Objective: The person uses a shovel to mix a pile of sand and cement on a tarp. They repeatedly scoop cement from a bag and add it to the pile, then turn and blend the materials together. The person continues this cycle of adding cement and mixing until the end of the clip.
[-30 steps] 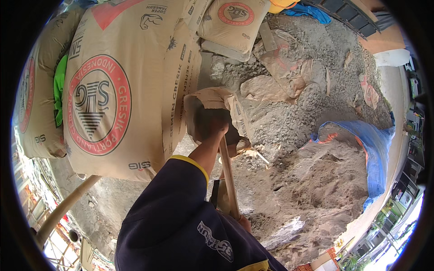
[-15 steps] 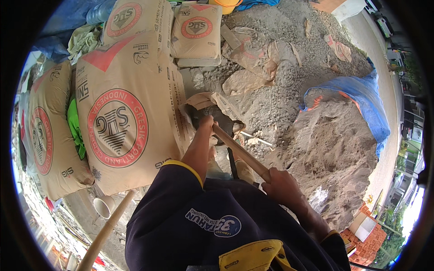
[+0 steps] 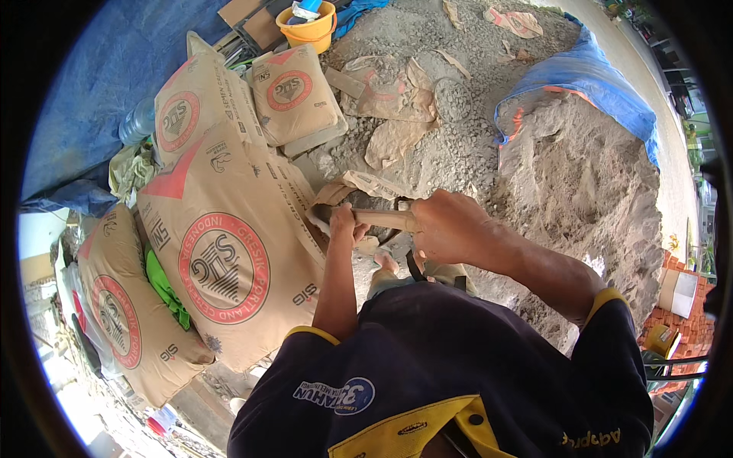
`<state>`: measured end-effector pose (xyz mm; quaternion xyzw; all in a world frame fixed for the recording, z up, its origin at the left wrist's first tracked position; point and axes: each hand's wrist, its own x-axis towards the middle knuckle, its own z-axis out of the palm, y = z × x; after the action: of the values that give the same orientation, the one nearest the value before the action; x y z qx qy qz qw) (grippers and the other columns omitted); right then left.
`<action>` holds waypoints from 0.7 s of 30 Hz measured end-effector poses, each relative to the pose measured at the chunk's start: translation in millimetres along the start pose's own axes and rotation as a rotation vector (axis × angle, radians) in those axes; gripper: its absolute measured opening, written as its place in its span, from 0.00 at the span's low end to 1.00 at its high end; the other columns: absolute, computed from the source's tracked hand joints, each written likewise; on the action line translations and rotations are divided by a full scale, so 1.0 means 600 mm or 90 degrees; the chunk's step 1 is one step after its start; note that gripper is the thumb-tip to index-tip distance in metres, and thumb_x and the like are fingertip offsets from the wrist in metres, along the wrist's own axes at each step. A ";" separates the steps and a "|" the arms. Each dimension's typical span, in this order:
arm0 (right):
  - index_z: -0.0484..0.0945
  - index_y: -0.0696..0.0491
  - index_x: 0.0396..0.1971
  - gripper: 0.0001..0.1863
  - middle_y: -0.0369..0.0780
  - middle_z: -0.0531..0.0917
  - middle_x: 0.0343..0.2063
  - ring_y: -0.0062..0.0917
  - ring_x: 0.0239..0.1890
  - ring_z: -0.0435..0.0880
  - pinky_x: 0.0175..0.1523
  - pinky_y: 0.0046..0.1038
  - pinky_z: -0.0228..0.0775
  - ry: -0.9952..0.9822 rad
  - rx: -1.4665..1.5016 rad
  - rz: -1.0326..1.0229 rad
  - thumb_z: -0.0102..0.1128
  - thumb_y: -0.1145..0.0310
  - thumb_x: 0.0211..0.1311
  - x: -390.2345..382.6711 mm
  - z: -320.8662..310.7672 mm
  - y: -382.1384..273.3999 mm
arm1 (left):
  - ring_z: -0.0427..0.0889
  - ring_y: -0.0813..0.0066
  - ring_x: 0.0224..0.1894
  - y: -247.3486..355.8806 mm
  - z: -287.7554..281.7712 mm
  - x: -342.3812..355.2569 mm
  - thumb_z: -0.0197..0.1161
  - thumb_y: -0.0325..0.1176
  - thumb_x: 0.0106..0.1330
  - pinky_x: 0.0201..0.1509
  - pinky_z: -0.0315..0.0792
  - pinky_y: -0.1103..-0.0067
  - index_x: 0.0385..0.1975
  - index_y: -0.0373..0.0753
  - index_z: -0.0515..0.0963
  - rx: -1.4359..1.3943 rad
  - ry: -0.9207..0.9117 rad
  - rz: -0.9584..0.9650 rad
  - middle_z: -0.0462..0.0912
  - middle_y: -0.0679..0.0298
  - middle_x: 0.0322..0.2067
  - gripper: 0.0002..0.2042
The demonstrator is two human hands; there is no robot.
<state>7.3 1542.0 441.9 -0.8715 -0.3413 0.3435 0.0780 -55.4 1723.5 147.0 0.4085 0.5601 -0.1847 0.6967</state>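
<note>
My left hand (image 3: pixel 343 223) and my right hand (image 3: pixel 450 223) are closed round a wooden handle (image 3: pixel 385 218), held nearly level in front of my body. The tool's head is hidden or too unclear to make out. Just beyond my left hand lies a torn, open paper bag (image 3: pixel 366 182) with a dark inside. Large full cement sacks (image 3: pixel 200 183) with red printing stand close to my left, and a green cloth (image 3: pixel 166 288) is wedged between two of them. My bare foot (image 3: pixel 386 262) shows below the handle.
A sand heap (image 3: pixel 580 175) edged by a blue tarp (image 3: pixel 580 65) is at the right, beside a pale path. Gravel and torn paper (image 3: pixel 397 141) lie ahead. A yellow bucket (image 3: pixel 305 38) stands at the back. Blue sheeting (image 3: pixel 84 114) is at the left, red bricks (image 3: pixel 679 275) at the right.
My right hand has risen from low near my body to beside the bag, bringing the handle from steep to nearly level. The view has also shifted, showing more blue sheeting at the left.
</note>
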 end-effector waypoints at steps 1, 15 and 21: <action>0.81 0.62 0.26 0.09 0.49 0.83 0.24 0.44 0.30 0.85 0.39 0.41 0.78 -0.042 -0.001 0.006 0.58 0.73 0.44 0.010 -0.006 -0.008 | 0.81 0.61 0.38 0.010 -0.008 -0.032 0.57 0.32 0.62 0.34 0.76 0.72 0.50 0.35 0.68 0.194 0.003 0.069 0.75 0.49 0.47 0.17; 0.80 0.63 0.26 0.12 0.52 0.79 0.18 0.44 0.26 0.83 0.35 0.40 0.75 0.240 0.070 -0.098 0.61 0.67 0.50 -0.057 -0.017 0.058 | 0.78 0.82 0.31 0.001 0.096 -0.210 0.66 0.26 0.52 0.36 0.74 0.78 0.36 0.33 0.80 0.370 -0.247 0.864 0.83 0.62 0.28 0.11; 0.76 0.63 0.23 0.17 0.51 0.79 0.18 0.42 0.20 0.79 0.29 0.40 0.70 0.534 0.148 0.183 0.59 0.61 0.58 -0.259 0.031 0.334 | 0.78 0.78 0.29 0.023 0.076 -0.214 0.65 0.23 0.51 0.34 0.74 0.78 0.31 0.35 0.76 0.412 -0.167 0.776 0.79 0.67 0.27 0.08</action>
<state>21.0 1288.2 438.2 -0.9592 -0.1148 0.0043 0.2582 -56.1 1670.8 273.2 0.8110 0.0593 0.0338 0.5811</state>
